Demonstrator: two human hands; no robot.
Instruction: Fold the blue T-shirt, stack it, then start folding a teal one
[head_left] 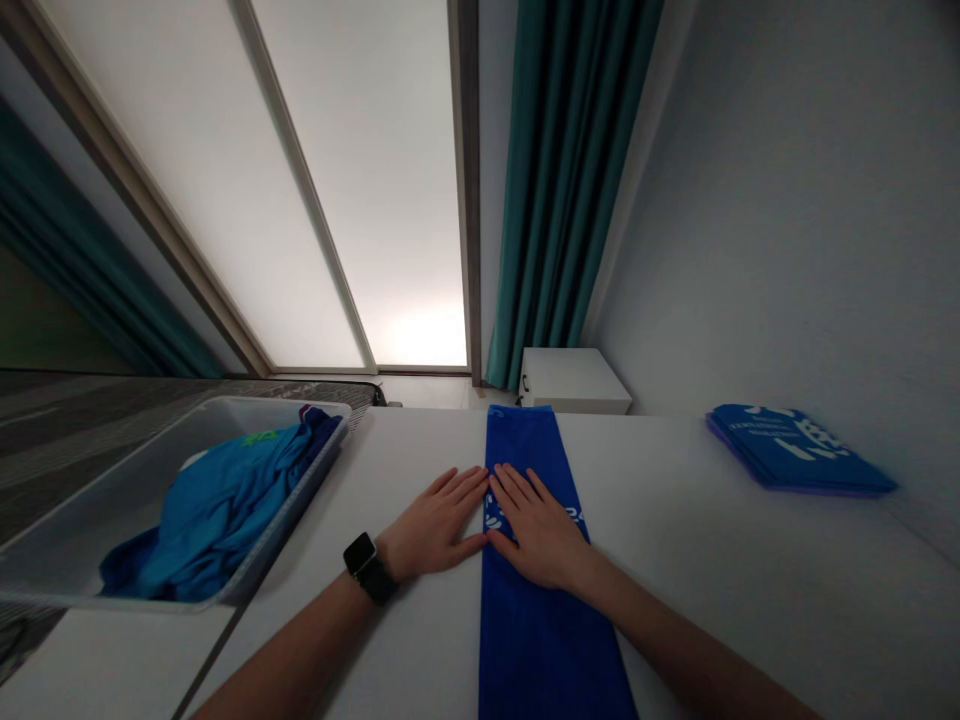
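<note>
Far left: translucent bin (52,545), containing loose, crumpled blue clothing (232,500). Judged light and limp; gather with a full-hand grasp rather than a fingertip pinch.

Left of centre: left hand (439,522), palm down on the white tabletop (405,660), fingers extended and clamped on nothing. Fingertips and thumb tip at the left edge of the folded cloth strip (547,650); cannot tell whether touching.

Centre: folded cloth strip, blue, lying flat and lengthwise on the tabletop, reaching to the far edge. White print visible on either side of the right hand (540,540). Judged light, soft and hard to damage; smooth-looking, therefore probably apt to slide. Avoid dragging by the top layer alone, with likely loss of alignment. Take hold at a short end, pinching all layers together; support at mid-length to limit sagging.

On the strip: right hand, laid flat, palm down, fingers slightly spread, gripping nothing.

Far right: folded blue stack (799,455), resting on the tabletop well apart from both hands, white print uppermost. Probably firmer as a bundle, though still pliable; lift from beneath at opposite edges, keeping level.
</note>
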